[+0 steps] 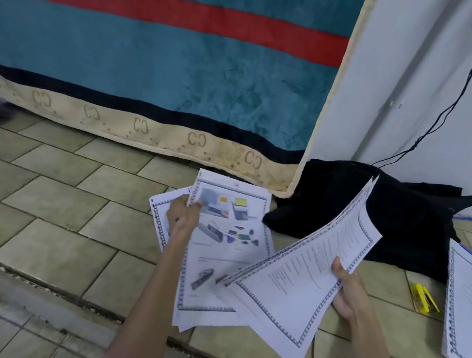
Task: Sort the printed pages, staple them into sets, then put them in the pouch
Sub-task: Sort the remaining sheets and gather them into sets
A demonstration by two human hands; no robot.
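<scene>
Left grip: pinching picture page
Right grip: grasping text pages
Yellow stapler: on tiled floor

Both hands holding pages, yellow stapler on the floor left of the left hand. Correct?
Not quite. The head view shows the yellow stapler on the floor to the right of the right hand, not left of the left hand. The rest holds: the left hand grips the picture pages and the right hand holds the text pages.
</scene>
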